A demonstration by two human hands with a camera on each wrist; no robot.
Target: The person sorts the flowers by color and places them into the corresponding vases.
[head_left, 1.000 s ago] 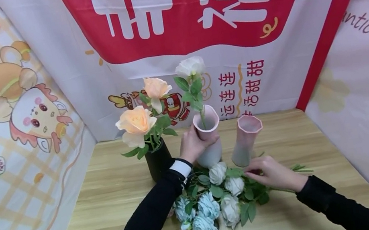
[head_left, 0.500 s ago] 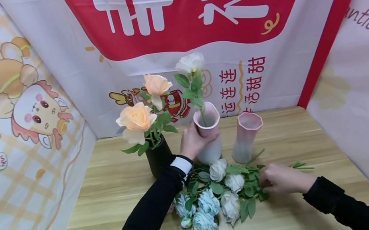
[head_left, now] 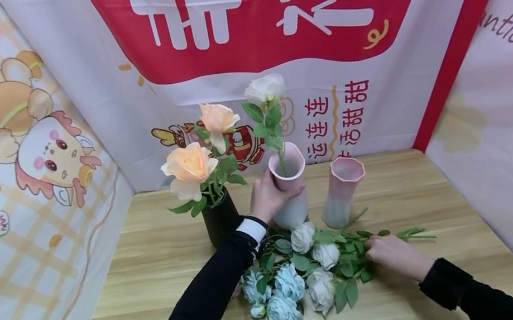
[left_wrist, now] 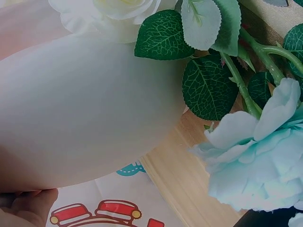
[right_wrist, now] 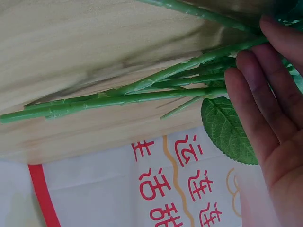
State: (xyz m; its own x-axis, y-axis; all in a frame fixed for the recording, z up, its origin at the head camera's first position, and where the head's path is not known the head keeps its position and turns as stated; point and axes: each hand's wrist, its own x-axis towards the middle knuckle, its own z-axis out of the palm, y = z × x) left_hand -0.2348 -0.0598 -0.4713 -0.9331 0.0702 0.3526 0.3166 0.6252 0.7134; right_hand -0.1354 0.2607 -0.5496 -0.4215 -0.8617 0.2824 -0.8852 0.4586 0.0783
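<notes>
Steadying, apparently, the vase point(head_left: 293, 214) with one white rose point(head_left: 265, 89), the left hand point(head_left: 270, 197) grasps its upper body (head view); loose flowers point(head_left: 326, 256) lie at its six o'clock, stems point(head_left: 419, 236) at four, presumably to suit the right hand point(head_left: 397, 257). Left wrist view: fingers point(left_wrist: 40, 203) at eight o'clock meet the vase. Right wrist view: whether the right grip pinches stems cannot be told.

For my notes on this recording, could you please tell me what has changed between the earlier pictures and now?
The right hand has moved rightward and nearer the person, from beside the faceted vase's base to the green stems; whether it grips any is unclear. The left hand still holds the round vase with the white rose; the black vase and its peach roses stayed put.
</notes>
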